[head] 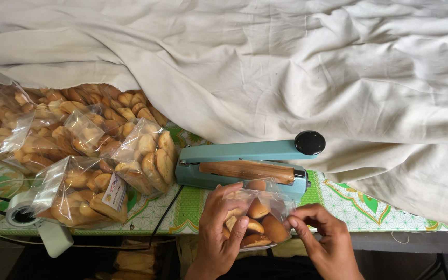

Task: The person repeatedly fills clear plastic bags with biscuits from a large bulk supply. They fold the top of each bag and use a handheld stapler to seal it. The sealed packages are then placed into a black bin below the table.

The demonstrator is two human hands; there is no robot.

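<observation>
Both hands rise from the lower edge, side by side. The left hand [221, 228] has its fingers [237, 231] curled in a pinch; the right hand [323, 239] pinches too, thumb toward the left fingers.

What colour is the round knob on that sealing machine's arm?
The knob is black, on a teal sealer; the head view shows it.

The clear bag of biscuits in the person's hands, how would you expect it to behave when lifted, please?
The clear bag of biscuits is thin, crinkled film, so it would probably flop and sag unless supported. Both the left hand and right hand hold it. Its mouth looks unsealed, so tipping may spill pieces. The biscuits probably crack if squeezed.
</observation>
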